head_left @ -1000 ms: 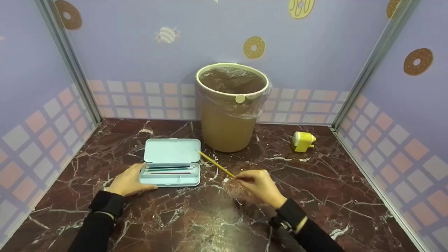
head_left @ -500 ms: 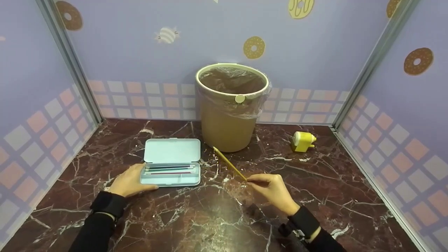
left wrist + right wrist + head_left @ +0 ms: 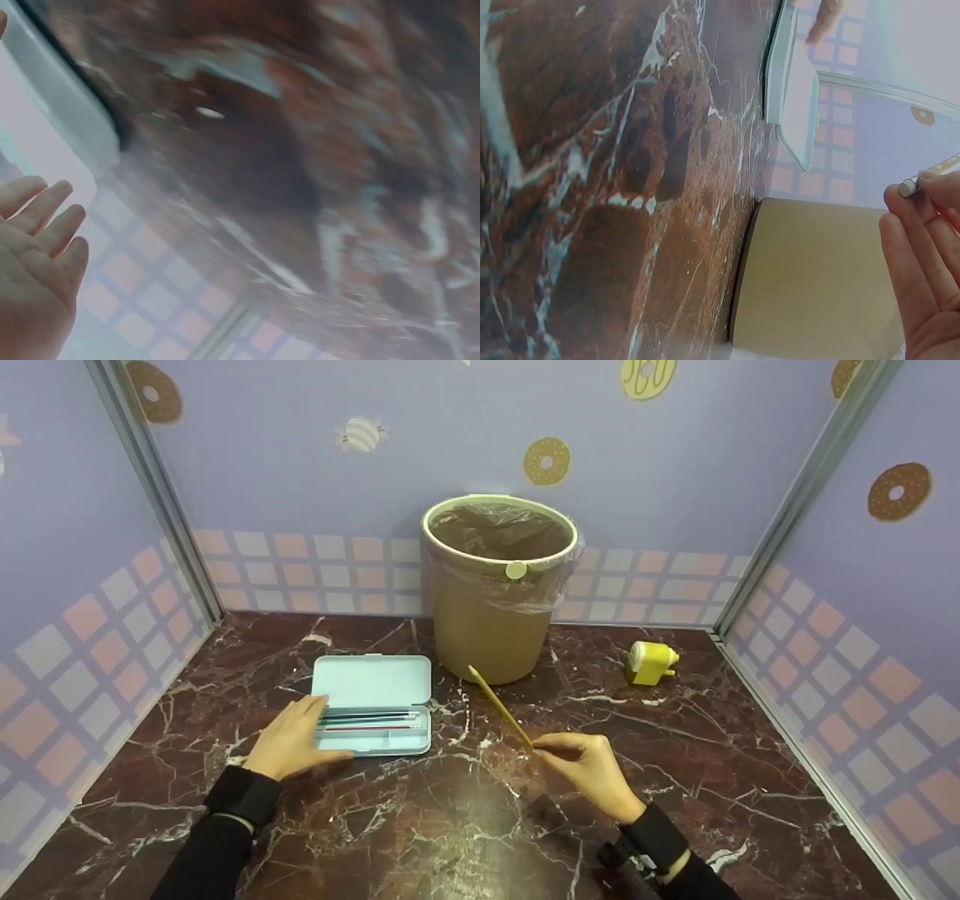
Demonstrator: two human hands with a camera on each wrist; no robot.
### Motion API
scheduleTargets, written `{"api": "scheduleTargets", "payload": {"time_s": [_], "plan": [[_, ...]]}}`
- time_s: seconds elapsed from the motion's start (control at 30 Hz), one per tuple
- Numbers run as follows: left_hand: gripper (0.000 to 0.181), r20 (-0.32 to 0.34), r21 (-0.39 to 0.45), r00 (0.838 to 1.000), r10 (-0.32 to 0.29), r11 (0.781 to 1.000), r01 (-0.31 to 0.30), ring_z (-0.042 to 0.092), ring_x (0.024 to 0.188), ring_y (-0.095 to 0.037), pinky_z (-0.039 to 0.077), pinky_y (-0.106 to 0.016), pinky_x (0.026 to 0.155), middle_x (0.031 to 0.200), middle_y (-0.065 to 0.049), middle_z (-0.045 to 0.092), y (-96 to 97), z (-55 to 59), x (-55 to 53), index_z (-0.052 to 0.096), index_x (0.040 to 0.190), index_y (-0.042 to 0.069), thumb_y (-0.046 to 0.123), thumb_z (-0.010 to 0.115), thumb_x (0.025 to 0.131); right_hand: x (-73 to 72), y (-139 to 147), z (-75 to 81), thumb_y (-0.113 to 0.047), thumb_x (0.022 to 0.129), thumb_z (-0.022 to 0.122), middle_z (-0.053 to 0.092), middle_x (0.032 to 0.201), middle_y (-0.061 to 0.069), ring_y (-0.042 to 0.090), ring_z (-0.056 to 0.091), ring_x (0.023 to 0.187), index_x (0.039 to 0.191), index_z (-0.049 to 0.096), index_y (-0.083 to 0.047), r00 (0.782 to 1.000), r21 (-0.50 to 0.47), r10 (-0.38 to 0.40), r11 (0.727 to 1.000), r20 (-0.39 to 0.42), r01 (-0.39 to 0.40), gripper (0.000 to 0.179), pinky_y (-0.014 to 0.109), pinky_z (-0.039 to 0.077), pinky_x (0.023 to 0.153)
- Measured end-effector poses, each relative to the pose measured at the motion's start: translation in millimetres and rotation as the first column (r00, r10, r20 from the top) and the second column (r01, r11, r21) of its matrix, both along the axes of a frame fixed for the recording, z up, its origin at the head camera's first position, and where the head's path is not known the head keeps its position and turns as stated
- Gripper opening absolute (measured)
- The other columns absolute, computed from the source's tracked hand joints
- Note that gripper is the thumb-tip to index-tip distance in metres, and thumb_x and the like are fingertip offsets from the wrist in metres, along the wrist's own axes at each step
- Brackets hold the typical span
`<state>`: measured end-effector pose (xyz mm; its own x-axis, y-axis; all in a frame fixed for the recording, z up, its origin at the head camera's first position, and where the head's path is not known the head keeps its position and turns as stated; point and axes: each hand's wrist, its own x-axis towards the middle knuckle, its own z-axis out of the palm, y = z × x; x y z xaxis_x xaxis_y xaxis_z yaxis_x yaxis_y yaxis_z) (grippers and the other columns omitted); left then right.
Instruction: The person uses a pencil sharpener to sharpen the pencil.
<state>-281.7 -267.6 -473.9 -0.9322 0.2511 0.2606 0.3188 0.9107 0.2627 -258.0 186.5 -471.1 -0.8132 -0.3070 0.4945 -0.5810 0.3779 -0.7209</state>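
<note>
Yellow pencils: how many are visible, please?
1: the yellow pencil, pinched in the right hand near the bin. The left hand covers part of the open case, so another may hide there.

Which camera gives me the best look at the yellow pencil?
The head view: it shows the yellow pencil nearly whole, from its tip to the right hand pinching its other end. The right wrist view shows only a short piece near that end, cut off by the frame; the left wrist view, none.

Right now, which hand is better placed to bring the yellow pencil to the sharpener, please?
Probably the right hand: it pinches the yellow pencil and is nearer the sharpener; the left hand is at the pencil case.
</note>
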Motion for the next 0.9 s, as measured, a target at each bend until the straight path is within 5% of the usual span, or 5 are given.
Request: {"api": "scheduleTargets", "payload": {"time_s": [0.2,0.33,0.67,0.9], "plan": [[0.083,-0.009,0.103,1.000,0.007,0.995,-0.007,0.052,0.137,-0.048,0.041,-0.062,0.114,0.148,-0.031,0.052,43.0,14.6,3.6,0.045,0.149,-0.004,0.041,0.078,0.088,1.8,-3,-0.3,0.003,0.087,0.075,0.081,0.098,0.012,-0.003,0.073,0.088,0.102,0.080,-0.007,0.998,-0.044,0.011,0.999,0.054,-0.009,0.019,0.018,0.061,0.077],[0.071,-0.014,0.268,0.998,-0.067,0.961,0.068,0.055,0.136,-0.043,0.042,-0.058,0.115,0.148,-0.025,0.055,80.9,21.5,7.4,0.048,0.147,-0.002,0.031,0.077,0.091,2.8,-6,-0.1,0.000,0.088,0.075,0.080,0.099,0.017,0.001,0.075,0.087,0.104,0.079,-0.004,0.995,-0.098,0.046,0.995,0.094,-0.037,0.017,0.019,0.061,0.076],[0.059,-0.066,0.580,0.953,-0.295,0.766,0.277,0.066,0.126,-0.030,0.049,-0.047,0.112,0.135,-0.014,0.068,165.5,33.2,25.8,0.057,0.141,0.004,0.022,0.077,0.088,9.4,-12,2.4,-0.008,0.090,0.075,0.079,0.099,0.020,0.002,0.075,0.085,0.105,0.078,-0.002,0.989,-0.133,0.074,0.989,0.131,-0.056,0.016,0.021,0.062,0.075],[0.043,-0.059,0.751,0.921,-0.384,0.591,0.295,0.076,0.107,-0.033,0.061,-0.033,0.092,0.117,-0.017,0.076,195.2,31.7,34.8,0.068,0.127,0.001,0.012,0.078,0.088,11.9,-16,5.4,-0.004,0.089,0.075,0.079,0.098,0.020,0.001,0.075,0.084,0.104,0.078,0.001,0.990,-0.135,0.099,0.987,0.099,-0.085,0.016,0.025,0.063,0.075]]}}
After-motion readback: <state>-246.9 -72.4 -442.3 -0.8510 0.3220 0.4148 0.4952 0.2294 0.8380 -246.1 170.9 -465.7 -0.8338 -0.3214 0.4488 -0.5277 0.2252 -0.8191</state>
